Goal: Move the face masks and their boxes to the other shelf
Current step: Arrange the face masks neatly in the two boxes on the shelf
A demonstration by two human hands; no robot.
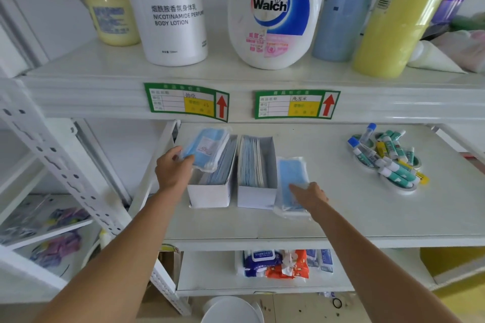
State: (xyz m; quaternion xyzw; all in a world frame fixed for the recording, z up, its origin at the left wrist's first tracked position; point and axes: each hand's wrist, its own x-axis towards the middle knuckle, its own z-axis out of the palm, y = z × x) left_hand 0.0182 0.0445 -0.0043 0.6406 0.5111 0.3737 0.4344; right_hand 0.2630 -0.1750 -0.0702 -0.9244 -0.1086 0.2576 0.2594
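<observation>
On the white shelf (328, 207), the left hand (173, 170) grips a mask pack (207, 149) above two open boxes (233, 173), while the right hand (309, 195) presses flat on another pack (291, 178), with bare room toward the front edge.

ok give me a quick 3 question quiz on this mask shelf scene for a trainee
1. True or false: the left hand grips a wrapped mask pack above the left box.
2. What is the right hand touching? A) the right box B) a mask pack lying on the shelf C) the glue sticks
3. Fill in: the brand on the big white bottle up top reads ____.

Key: 1 true; 2 B; 3 Walch
</observation>
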